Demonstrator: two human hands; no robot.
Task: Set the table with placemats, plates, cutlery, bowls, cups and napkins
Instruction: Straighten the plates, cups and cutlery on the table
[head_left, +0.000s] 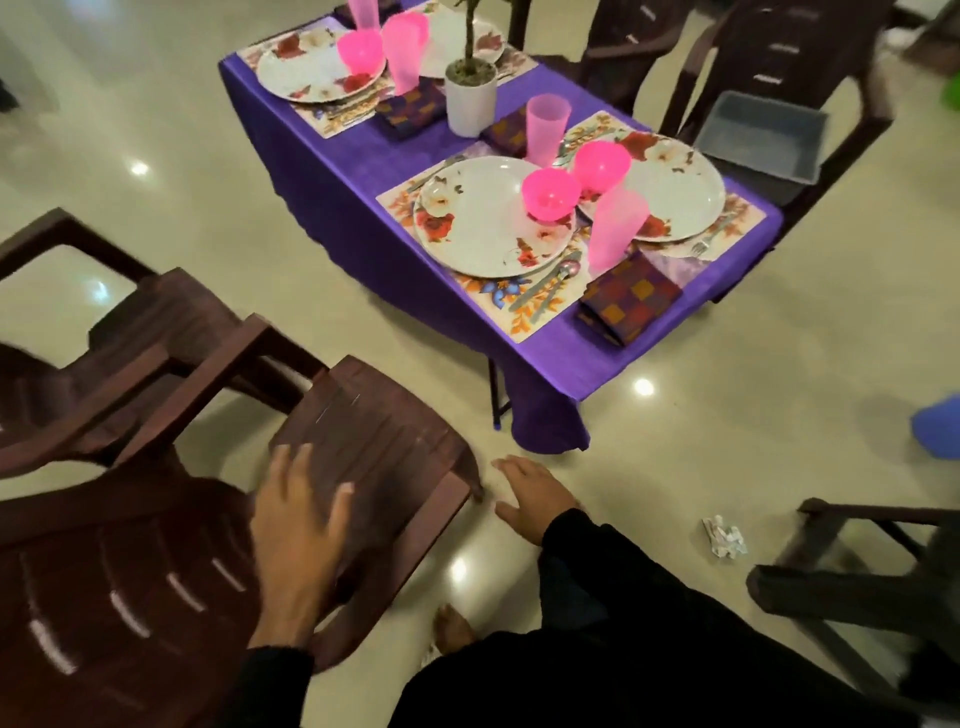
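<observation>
Your left hand (298, 512) is resting flat on a dark brown plastic chair (374, 441), beside the purple-clothed set table (363, 171).

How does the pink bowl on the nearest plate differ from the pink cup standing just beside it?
The pink bowl is low, round and a strong, vivid pink; the pink cup is tall, narrow and a paler, see-through pink. The bowl sits on the nearest plate, while the cup stands off that plate, between the two plates. Both are pink plastic, upright and look empty.
</observation>
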